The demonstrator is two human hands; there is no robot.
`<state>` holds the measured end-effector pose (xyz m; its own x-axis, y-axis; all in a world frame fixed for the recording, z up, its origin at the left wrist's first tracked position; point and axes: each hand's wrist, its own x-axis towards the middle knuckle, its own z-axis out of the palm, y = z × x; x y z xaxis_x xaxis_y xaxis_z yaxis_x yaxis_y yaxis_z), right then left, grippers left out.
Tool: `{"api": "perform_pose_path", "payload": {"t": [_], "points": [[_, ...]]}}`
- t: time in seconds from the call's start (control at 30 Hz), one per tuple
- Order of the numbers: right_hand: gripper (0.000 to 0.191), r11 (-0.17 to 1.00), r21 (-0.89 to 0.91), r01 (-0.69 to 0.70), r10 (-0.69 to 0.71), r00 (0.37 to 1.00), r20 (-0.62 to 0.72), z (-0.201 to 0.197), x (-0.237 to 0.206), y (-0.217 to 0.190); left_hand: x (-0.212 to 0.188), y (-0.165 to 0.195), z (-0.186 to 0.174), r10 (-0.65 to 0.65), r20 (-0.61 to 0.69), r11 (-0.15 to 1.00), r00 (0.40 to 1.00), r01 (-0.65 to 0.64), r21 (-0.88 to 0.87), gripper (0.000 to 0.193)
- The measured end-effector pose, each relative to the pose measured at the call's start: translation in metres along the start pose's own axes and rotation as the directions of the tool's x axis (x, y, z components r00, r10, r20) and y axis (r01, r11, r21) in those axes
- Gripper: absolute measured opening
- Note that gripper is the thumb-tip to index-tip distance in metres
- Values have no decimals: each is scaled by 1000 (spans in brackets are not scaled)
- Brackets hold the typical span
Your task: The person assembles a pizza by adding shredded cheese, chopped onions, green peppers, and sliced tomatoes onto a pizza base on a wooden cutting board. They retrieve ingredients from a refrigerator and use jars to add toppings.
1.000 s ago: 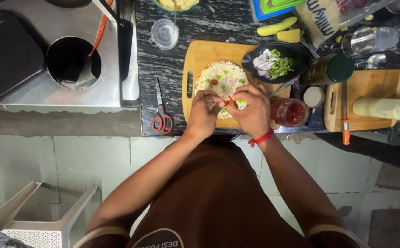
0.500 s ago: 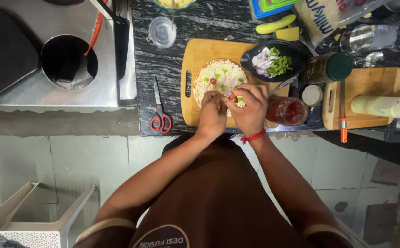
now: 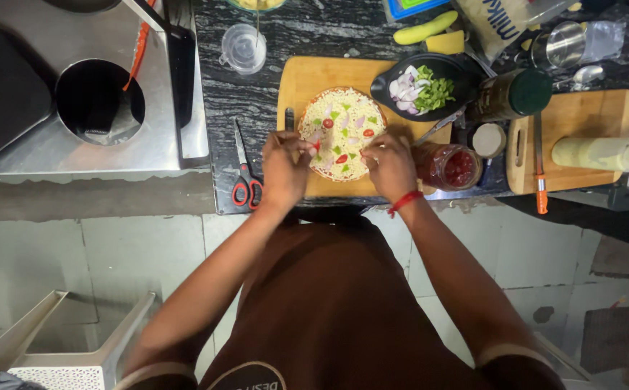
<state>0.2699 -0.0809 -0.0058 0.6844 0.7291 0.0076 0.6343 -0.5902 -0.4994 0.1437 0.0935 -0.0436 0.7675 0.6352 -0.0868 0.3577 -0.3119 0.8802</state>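
The left hand [image 3: 284,167] is set at the near left edge of the pizza [image 3: 341,133], fingers pinched together on what may be a small red piece, though this is too small to be made out. The right hand [image 3: 390,165] is laid at the near right edge, fingers curled narrow over the cheese; whether anything is held cannot be told. The pizza, dotted with red, green and pale toppings, lies on a wooden cutting board [image 3: 307,83]. A black bowl [image 3: 459,76] of chopped vegetables overlaps the board's far right corner. A jar of red sauce [image 3: 451,165] stands just beside the right hand. Red-handled scissors [image 3: 244,170] lie left of the board.
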Motion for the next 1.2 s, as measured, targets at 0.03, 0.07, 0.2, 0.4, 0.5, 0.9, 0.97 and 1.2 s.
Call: {"api": "perform_pose_path", "payload": {"t": [0.03,0.07,0.2,0.4,0.5,0.9,0.97,1.2], "points": [[5,999,-5,-33,32,999,-44,3,-1,-1,3,1,-3,-40,16,999,999,40,-21,11],[4,998,-8,-65,64,994,-87,5,-1,-1,6,3,-5,-80,31,996,996,81,-40,12],[9,999,18,-26,29,990,-137,3,4,-1,22,20,-7,-50,31,997,998,48,63,15],[26,978,197,-63,97,981,-169,-28,-22,-2,67,53,15,-73,174,955,982,18,297,9],[20,943,327,-58,133,967,-215,-57,-54,-4,93,63,36,-54,231,878,971,-65,475,18],[26,941,212,-264,322,892,-318,-134,-121,64,122,82,73,-154,247,681,957,-78,728,39],[23,960,174,-219,268,898,-348,-146,-125,75,120,83,70,-150,200,703,968,-38,710,40],[10,963,220,-153,228,901,-369,-191,-126,71,116,66,60,-46,103,825,994,-21,565,23]]}}
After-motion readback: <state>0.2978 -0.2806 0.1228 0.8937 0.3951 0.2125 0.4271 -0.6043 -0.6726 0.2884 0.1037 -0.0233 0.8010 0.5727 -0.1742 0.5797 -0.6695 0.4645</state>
